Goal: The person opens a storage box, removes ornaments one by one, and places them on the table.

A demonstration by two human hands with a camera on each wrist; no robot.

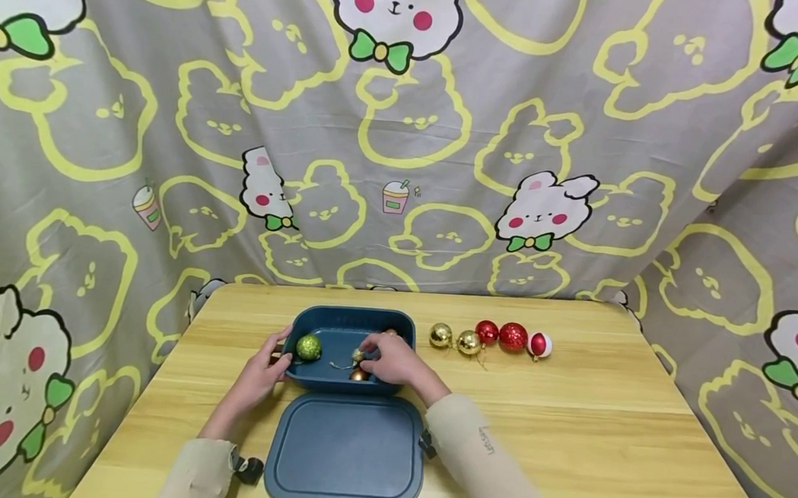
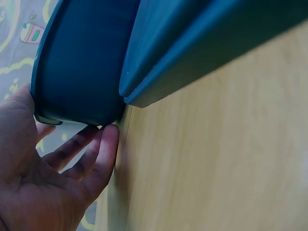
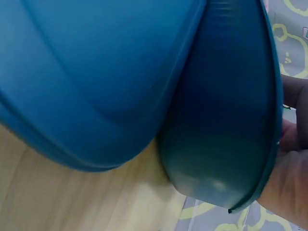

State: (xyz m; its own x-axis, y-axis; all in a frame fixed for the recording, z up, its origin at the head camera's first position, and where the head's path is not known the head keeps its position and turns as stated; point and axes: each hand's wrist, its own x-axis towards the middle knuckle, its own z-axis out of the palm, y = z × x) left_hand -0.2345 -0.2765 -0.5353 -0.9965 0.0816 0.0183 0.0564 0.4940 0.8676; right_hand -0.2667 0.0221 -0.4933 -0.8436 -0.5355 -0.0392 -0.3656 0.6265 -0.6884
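Note:
A dark blue rectangular box (image 1: 312,316) stands on the table. My left hand (image 1: 267,367) holds its left end, with the thumb up at the rim and the fingers against the outer wall (image 2: 79,62). Inside the box, my right hand (image 1: 392,359) pinches a small gold glittery Christmas ornament (image 1: 357,355) between thumb and fingers; a thin cord trails from it. A green glittery ball ornament (image 1: 308,347) lies at the box's left end. Near the front wall sits a copper-coloured ball (image 1: 359,374), and another is partly hidden behind the right hand. The box wall hides the right fingertips in the right wrist view.
The blue lid (image 1: 345,451) lies flat directly in front of the box. Right of the box are two gold balls (image 1: 441,335), two red balls (image 1: 513,337) and a red-and-white ball (image 1: 540,345). A patterned curtain (image 1: 445,168) hangs behind the wooden table (image 1: 600,429).

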